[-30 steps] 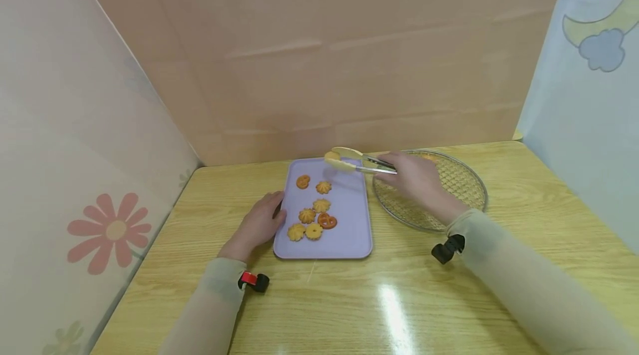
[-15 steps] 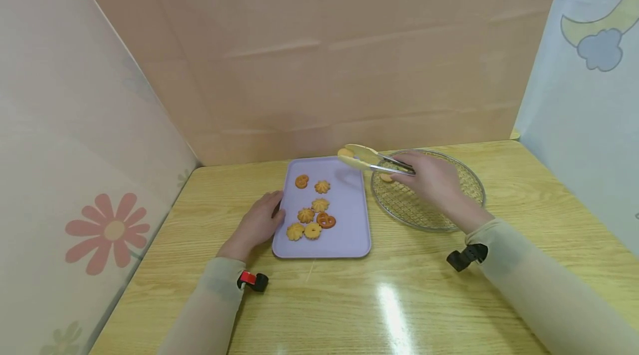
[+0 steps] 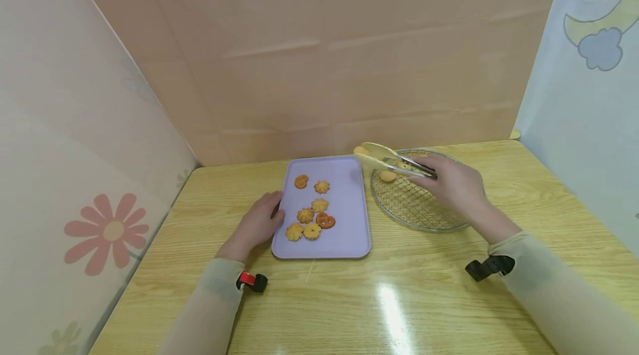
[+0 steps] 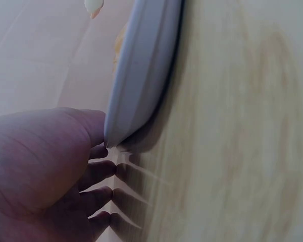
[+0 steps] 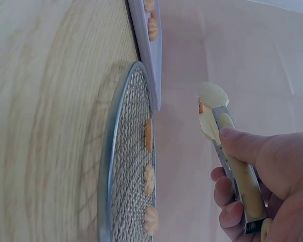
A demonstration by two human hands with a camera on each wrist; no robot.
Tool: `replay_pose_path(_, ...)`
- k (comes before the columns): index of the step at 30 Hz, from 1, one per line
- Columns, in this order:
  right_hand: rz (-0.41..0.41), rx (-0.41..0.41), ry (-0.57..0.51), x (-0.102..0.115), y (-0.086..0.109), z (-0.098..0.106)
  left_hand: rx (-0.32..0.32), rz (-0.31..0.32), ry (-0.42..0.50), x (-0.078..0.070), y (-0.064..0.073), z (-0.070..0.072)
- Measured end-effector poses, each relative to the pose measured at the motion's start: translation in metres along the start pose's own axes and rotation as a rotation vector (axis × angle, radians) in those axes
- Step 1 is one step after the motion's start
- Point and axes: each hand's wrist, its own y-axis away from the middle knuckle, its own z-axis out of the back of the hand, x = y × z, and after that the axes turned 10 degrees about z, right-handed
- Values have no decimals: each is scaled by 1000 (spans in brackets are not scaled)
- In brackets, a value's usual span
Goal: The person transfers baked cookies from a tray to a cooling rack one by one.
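My right hand (image 3: 456,186) holds a pair of tongs (image 3: 371,162) with pale yellow tips. Pinched between those tips is a round golden cookie (image 3: 361,150), held up above the far right corner of the lilac tray (image 3: 346,199) and near the wire rack. At the tray's left edge rests my left hand (image 3: 257,222); in the left wrist view its thumb (image 4: 95,126) lies at the rim while the other fingertips reach down to the table. Several flower-shaped cookies (image 3: 305,215) and two pretzels, one darker (image 3: 325,221) and one farther back (image 3: 301,181), lie on the tray.
A round wire mesh rack (image 3: 416,202) stands right of the tray, partly under my right hand. It bears a smooth cookie (image 3: 388,176) and, in the right wrist view, ridged cookies (image 5: 150,220). A brown-covered wall (image 3: 319,66) rises behind the wooden table (image 3: 319,305).
My right hand has moved right with the tongs and the pinched cookie, from over the tray toward the rack, uncovering a cookie on the rack. My left hand has stayed at the tray.
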Motion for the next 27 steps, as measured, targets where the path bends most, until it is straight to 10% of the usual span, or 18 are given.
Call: replay_pose_path(27, -88, 12, 104, -64, 58, 33, 0, 4, 1, 1, -1, -1)
